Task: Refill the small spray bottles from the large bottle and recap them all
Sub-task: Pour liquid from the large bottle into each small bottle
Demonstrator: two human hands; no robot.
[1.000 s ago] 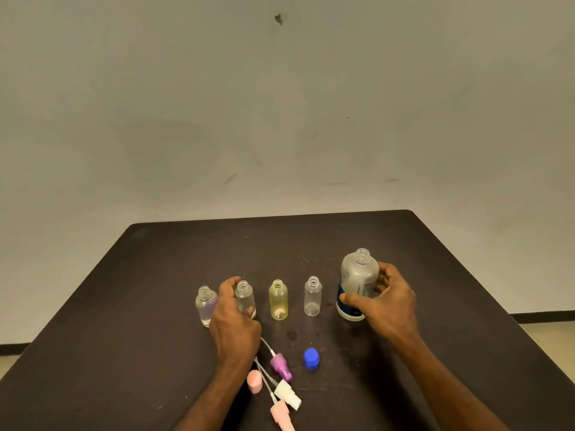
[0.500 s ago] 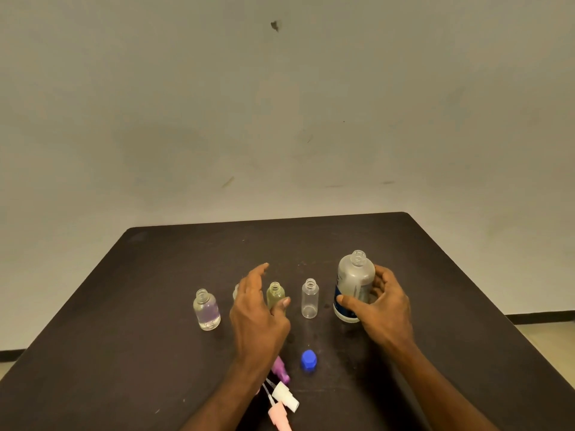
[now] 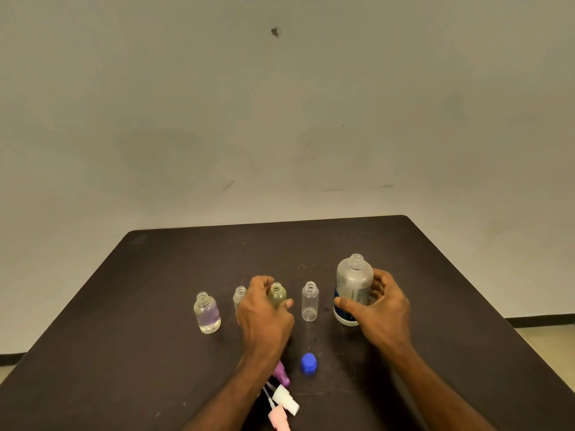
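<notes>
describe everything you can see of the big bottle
The large bottle stands upright on the dark table, at the right end of the row of small bottles. It looks like frosted, translucent plastic with a blue-edged label and a threaded neck, uncapped. The right hand grips its lower body, thumb in front, fingers curled round its right side.

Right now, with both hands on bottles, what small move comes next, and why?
Probably lift the large bottle and tip it over the yellowish bottle: the right hand grips the large one, the left hand steadies the small one, both uncapped.

Blue cap [image 3: 309,363], yellowish small bottle [image 3: 277,295], dark brown table [image 3: 155,290].
</notes>
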